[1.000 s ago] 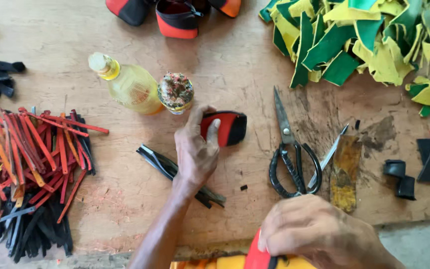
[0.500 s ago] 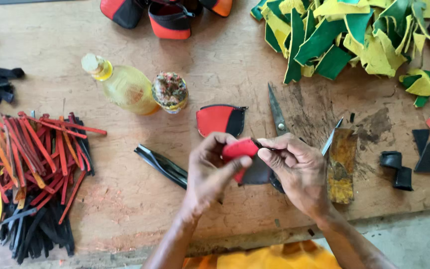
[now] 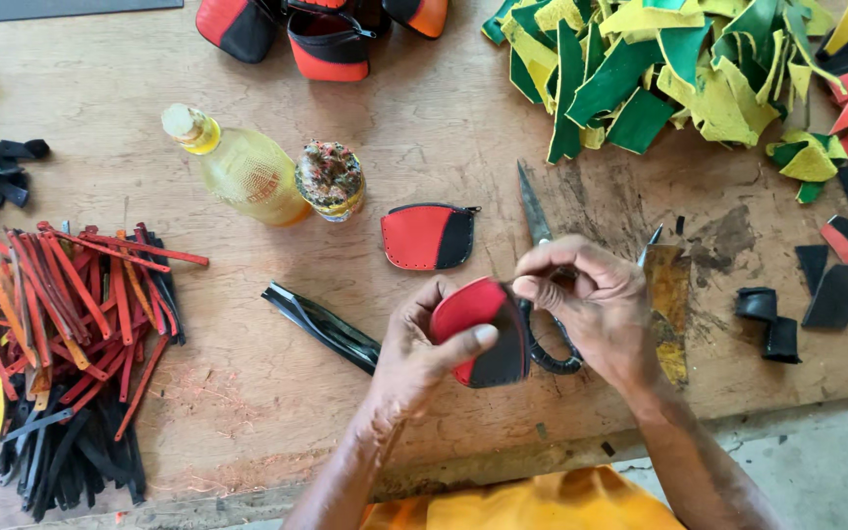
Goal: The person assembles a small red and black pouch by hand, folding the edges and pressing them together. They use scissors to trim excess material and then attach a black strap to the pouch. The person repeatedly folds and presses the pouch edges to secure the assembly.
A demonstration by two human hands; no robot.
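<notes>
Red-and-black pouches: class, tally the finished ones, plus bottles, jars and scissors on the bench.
Red-and-black pouches: 2, one held by both hands, one lying flat
Bottle of yellow liquid: 1
Jar: 1
Scissors: 1
Total: 5

Packages: one clear plastic bottle of yellow liquid (image 3: pixel 238 167), capped pale yellow, lying tilted on the wooden worktop (image 3: pixel 247 393); touching it, one small round jar (image 3: pixel 330 180) with mottled top. Labels, signs, screens: none discernible.

I count two red-and-black pouches: one in my hands (image 3: pixel 480 332), one on the counter (image 3: pixel 427 237). One bottle (image 3: pixel 238 167), one jar (image 3: pixel 330 181), one pair of scissors (image 3: pixel 540 263).
</notes>
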